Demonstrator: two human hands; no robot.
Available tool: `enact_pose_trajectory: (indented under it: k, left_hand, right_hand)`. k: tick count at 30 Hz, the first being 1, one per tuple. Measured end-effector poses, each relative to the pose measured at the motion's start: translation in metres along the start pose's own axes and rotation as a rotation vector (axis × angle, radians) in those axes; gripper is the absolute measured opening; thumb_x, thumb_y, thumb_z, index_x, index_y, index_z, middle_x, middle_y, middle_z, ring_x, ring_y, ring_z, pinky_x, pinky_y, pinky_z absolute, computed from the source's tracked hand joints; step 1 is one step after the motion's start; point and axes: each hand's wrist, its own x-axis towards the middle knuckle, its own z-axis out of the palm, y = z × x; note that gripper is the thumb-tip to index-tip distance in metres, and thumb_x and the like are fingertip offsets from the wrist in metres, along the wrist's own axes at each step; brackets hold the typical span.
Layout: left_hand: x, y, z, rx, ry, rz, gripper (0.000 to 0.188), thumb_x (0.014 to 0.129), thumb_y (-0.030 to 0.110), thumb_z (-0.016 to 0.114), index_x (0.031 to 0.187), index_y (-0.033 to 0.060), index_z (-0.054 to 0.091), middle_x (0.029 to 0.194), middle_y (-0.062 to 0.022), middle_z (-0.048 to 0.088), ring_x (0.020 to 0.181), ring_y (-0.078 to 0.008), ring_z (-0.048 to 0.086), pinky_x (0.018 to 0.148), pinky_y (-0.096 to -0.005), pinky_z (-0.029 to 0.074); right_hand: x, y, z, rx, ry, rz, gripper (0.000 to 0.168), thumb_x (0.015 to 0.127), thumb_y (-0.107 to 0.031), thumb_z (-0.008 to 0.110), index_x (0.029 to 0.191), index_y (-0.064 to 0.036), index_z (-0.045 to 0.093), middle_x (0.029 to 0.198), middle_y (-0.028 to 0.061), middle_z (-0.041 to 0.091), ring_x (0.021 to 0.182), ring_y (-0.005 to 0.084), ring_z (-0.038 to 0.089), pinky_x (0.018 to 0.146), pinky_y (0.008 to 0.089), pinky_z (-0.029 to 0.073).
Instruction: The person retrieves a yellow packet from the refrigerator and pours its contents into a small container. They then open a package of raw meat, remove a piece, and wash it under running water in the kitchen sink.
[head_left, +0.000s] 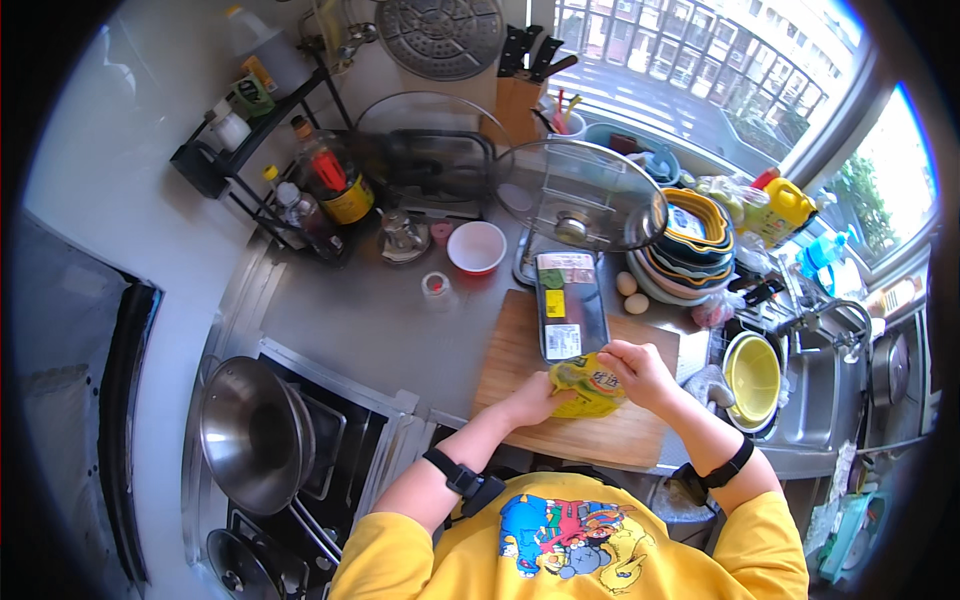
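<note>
Both hands are on a yellow printed plastic packet (589, 386), held over the front of a wooden cutting board (517, 352). My left hand (536, 399) grips its left side, with the thumb across the front. The fingers of my right hand (637, 373) pinch its upper right edge. What the packet holds cannot be seen. Just beyond it, a film-wrapped black tray (571, 307) bearing labels lies on the far part of the board. Two eggs (636, 304) rest on the counter to the right of this tray.
A white bowl with a red base (477, 247) and a small glass jar (437, 289) stand on the steel counter. At left, a steel wok (251, 435) sits on the stove. Stacked basins (686, 251), a glass lid (577, 195) and the sink (810, 397) lie back and right.
</note>
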Motion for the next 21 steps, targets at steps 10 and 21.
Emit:
enact_pose_trajectory:
  k: [10, 21]
  left_hand:
    - [-0.011, -0.015, -0.078, -0.051, 0.702, 0.036, 0.055, 0.075, 0.017, 0.071, 0.123, 0.0032, 0.047, 0.112, -0.0091, 0.052, 0.103, -0.0183, 0.051, 0.089, -0.0298, 0.043]
    - [0.034, -0.042, -0.190, 0.754, 1.282, -0.114, 0.070, 0.056, 0.032, 0.086, 0.108, 0.0027, 0.048, 0.108, -0.0172, 0.054, 0.105, -0.0350, 0.047, 0.091, -0.0431, 0.038]
  right_hand:
    - [0.012, 0.007, -0.001, -0.048, -0.015, 0.027, 0.012, 0.086, -0.014, 0.060, 0.087, -0.002, 0.061, 0.074, 0.0196, 0.061, 0.067, 0.0367, 0.060, 0.059, 0.0364, 0.049]
    - [-0.033, 0.016, -0.030, -0.055, 0.037, 0.177, 0.013, 0.086, -0.013, 0.059, 0.085, -0.001, 0.060, 0.070, 0.0199, 0.061, 0.066, 0.0374, 0.060, 0.058, 0.0364, 0.049]
